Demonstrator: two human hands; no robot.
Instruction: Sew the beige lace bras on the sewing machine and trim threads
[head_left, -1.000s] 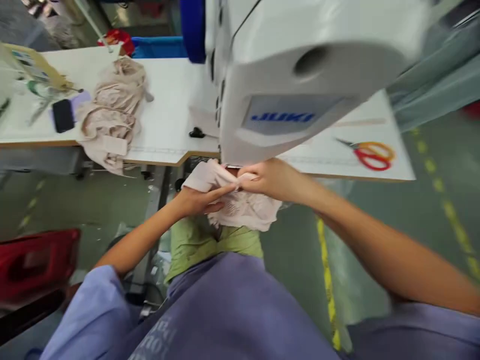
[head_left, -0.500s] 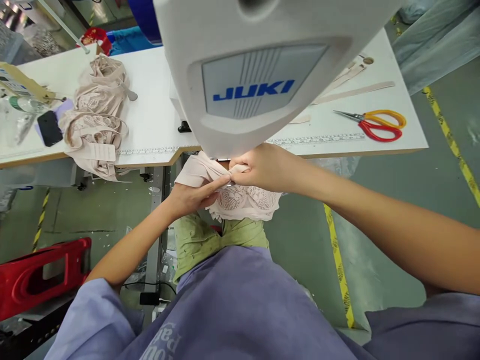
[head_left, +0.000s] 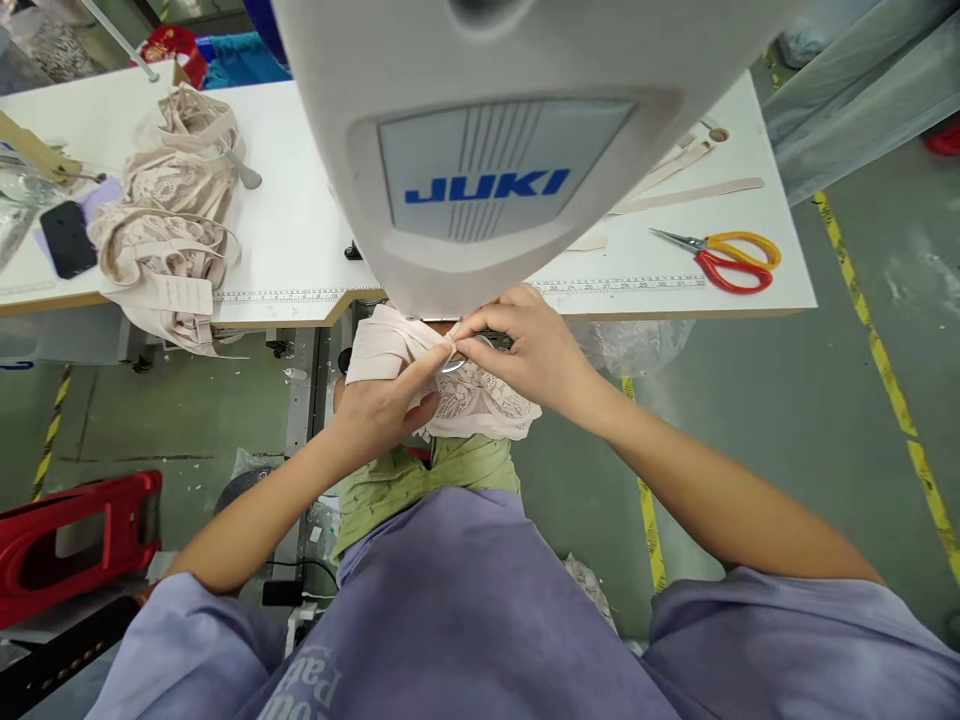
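Note:
A pale beige lace bra (head_left: pixel 484 402) hangs below the front of the white sewing machine head (head_left: pixel 480 260), its lace cups over my lap. My left hand (head_left: pixel 379 415) holds the gathered cloth from the left, thumb and fingers closed on it. From the right, my right hand (head_left: pixel 544 355) pinches a small part of the same bra, its fingertips meeting my left thumb. Something curved and silvery shows just under the fingertips; what it is I cannot make out. The needle area is hidden behind the machine head.
On the white table (head_left: pixel 285 240) lie a pile of beige bras (head_left: pixel 169 220) and a dark phone (head_left: pixel 69 240) at left. Scissors (head_left: pixel 724 255) with red and yellow handles and beige strips (head_left: pixel 690 195) lie at right. A red stool (head_left: pixel 82 540) stands at lower left.
My right hand has turned and drawn slightly nearer, opening a gap between thumb and fingers while still pinching the bra. The curved silvery part shows more. The whole view has shifted a little.

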